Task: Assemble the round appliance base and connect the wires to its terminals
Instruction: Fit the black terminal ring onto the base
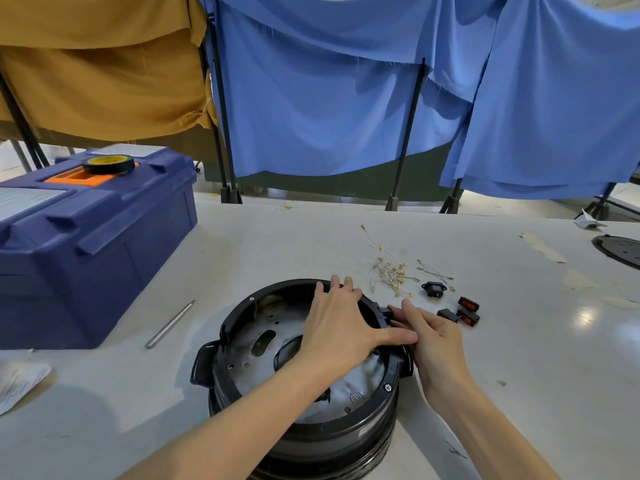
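Note:
The round black appliance base [242, 344] stands upside down on the white table, its metal inner plate showing. My left hand [341, 320] lies flat over its far right rim, fingers straight and thumb stretched to the right. My right hand [431, 336] is at the outside of that rim, its fingers pressing a small black part [386, 311] against the rim. A bundle of pale wires with yellow terminals [389, 271] lies just beyond the base.
A black socket [433, 289] and a few rocker switches [464, 311] lie right of the wires. A metal rod [169, 323] lies left of the base, beside a blue toolbox [104, 244] carrying a tape roll [108, 163]. A black disc [620, 251] sits far right.

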{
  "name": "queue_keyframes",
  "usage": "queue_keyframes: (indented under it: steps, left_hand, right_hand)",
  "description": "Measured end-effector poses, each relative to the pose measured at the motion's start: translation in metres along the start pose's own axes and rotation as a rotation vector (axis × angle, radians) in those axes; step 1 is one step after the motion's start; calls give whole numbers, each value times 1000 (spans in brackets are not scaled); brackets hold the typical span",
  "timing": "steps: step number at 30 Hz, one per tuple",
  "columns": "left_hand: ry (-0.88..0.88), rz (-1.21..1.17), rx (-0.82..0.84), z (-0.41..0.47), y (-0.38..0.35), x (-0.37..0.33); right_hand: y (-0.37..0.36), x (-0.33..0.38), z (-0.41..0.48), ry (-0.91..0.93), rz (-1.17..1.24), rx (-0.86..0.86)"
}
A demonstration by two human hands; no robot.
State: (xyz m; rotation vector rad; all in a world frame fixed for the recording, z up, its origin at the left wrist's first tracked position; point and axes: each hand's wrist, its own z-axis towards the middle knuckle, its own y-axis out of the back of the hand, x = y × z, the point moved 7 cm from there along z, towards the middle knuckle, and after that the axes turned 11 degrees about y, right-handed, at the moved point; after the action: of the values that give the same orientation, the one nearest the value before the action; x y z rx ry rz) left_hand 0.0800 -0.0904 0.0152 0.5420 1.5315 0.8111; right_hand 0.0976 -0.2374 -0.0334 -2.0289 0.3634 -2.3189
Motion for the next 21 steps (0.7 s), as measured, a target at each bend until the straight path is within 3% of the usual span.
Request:
queue_keyframes:
  steps: [5,21]
  left_hand:
    - [-57,24,128,2,-7,7]
    - [-71,-94,199,5,-13,9]
  right_hand:
    - [0,-1,2,-10,23,2]
    - [0,3,3,63,-12,67]
